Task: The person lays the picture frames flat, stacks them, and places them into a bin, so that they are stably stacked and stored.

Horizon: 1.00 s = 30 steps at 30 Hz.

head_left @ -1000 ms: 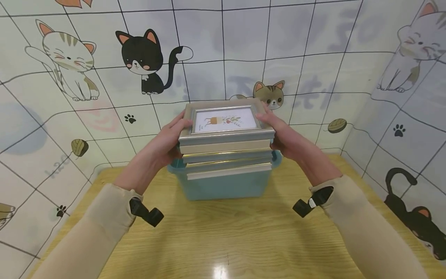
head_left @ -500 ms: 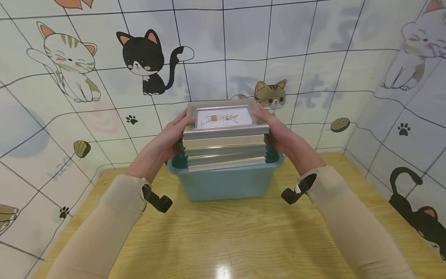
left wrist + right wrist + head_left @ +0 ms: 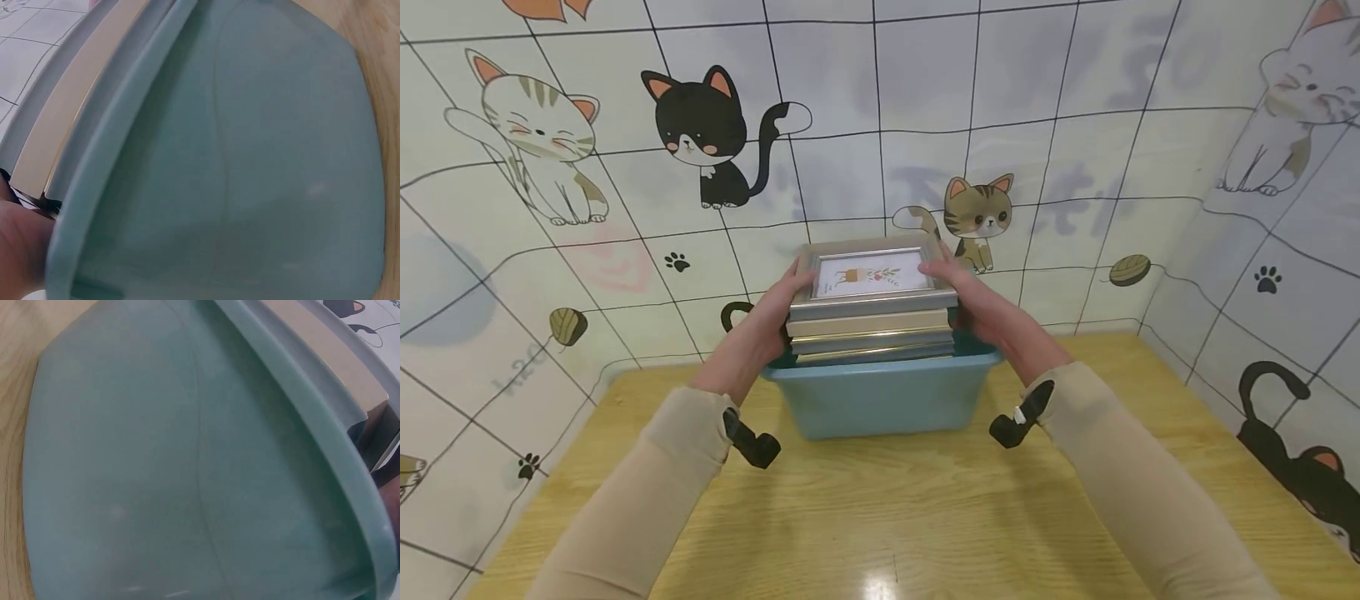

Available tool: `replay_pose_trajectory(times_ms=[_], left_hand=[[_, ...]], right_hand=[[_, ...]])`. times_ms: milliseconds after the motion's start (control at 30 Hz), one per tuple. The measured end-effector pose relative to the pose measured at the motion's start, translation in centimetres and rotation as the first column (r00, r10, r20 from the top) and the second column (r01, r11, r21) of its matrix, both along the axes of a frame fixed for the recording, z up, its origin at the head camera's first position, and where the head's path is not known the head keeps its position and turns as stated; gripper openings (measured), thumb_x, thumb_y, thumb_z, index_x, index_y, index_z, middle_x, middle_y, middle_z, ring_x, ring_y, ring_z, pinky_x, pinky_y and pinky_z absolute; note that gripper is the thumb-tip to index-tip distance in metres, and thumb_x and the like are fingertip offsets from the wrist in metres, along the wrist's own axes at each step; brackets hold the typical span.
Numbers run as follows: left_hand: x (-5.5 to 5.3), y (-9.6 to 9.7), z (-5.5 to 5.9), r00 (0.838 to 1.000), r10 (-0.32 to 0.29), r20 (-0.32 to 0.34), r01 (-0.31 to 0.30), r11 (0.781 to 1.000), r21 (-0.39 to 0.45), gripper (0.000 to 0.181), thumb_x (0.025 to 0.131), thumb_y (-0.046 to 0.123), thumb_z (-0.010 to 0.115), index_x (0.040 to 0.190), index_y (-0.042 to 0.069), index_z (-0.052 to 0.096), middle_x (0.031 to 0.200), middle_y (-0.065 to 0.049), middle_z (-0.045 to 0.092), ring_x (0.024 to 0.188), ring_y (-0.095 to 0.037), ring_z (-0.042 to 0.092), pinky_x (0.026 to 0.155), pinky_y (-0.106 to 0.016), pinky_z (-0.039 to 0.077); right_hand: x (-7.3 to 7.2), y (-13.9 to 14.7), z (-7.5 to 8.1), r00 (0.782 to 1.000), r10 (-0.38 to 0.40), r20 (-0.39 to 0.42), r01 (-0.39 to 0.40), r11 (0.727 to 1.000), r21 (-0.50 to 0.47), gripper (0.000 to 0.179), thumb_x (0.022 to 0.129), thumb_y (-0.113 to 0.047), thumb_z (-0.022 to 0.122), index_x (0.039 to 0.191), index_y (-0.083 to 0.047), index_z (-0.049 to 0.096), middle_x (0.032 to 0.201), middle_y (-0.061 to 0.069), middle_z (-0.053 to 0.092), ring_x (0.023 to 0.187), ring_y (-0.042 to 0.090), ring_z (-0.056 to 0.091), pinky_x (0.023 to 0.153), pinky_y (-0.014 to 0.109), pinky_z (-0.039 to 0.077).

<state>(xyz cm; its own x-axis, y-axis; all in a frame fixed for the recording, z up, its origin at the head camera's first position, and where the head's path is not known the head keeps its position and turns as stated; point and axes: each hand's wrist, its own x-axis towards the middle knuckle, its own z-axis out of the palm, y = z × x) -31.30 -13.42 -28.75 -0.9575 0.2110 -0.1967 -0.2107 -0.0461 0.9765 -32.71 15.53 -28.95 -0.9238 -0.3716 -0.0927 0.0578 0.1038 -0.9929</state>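
Note:
In the head view, a stack of picture frames (image 3: 871,323) is held between both hands, partly sunk inside a blue plastic bin (image 3: 883,400). The top frame, silver-grey, shows a small print of a plant in a pot (image 3: 868,276). Below it come cream, grey and gold-edged frames, the lowest hidden behind the bin's front rim. My left hand (image 3: 762,327) grips the stack's left side, thumb on the top frame's border. On the right side, my right hand (image 3: 992,310) grips likewise. In the wrist views, frame edges (image 3: 65,103) rise above the bin's rim (image 3: 325,434).
The bin stands toward the back of a wood-grain table (image 3: 865,517). Close behind rises a wall covering (image 3: 842,167) printed with cats and grid lines, which also runs along both sides.
The stack has moved down and back, from in front of and over the bin's rim to partly inside it. Both hands have moved along with it, keeping their grip.

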Motion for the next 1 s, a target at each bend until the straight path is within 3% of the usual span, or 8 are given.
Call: replay_pose_trajectory(times_ms=[367,667,833,1000], left_hand=[[-0.8,0.2,-0.8,0.999,-0.012,-0.038,0.012,1.0,-0.002,0.084,0.103,0.028,0.054,0.163,0.045,-0.002,0.169,-0.002,0.005,0.148,-0.032,0.014,0.12,-0.056,0.012],[-1.1,0.2,-1.1,0.997,-0.079,-0.023,0.078,0.997,-0.023,0.089,0.101,0.021,0.058,0.163,0.045,-0.003,0.164,-0.01,0.016,0.144,-0.036,0.024,0.118,-0.056,0.022],[-0.6,-0.1,-1.4,0.996,-0.085,0.003,0.085,0.996,-0.032,0.092,0.1,0.016,0.058,0.162,0.044,-0.004,0.161,-0.013,0.02,0.14,-0.036,0.031,0.116,-0.055,0.026],[-0.8,0.4,-1.7,0.99,-0.135,-0.047,0.134,0.991,-0.02,0.094,0.099,0.01,0.061,0.162,0.04,-0.002,0.159,-0.012,0.025,0.14,-0.034,0.032,0.116,-0.055,0.025]], right_hand=[[-0.2,0.0,-0.3,0.999,-0.01,0.049,0.011,1.0,-0.015,0.093,0.098,-0.048,0.053,0.161,-0.045,-0.016,0.167,0.014,-0.004,0.142,0.045,0.017,0.114,0.068,0.018],[-0.4,-0.1,-0.6,0.996,0.004,0.089,-0.001,0.999,-0.036,0.097,0.098,-0.039,0.055,0.159,-0.046,-0.019,0.168,0.011,-0.012,0.148,0.042,0.01,0.118,0.063,0.014],[-0.6,-0.6,-1.1,0.99,0.045,0.134,-0.03,0.993,-0.11,0.096,0.098,-0.028,0.055,0.16,-0.044,-0.016,0.164,0.013,0.002,0.143,0.04,0.018,0.118,0.059,0.018],[-0.7,-0.3,-1.4,0.996,0.009,0.094,0.001,0.994,-0.112,0.099,0.093,-0.017,0.056,0.162,-0.041,-0.011,0.159,0.015,0.011,0.138,0.039,0.022,0.116,0.057,0.02]])
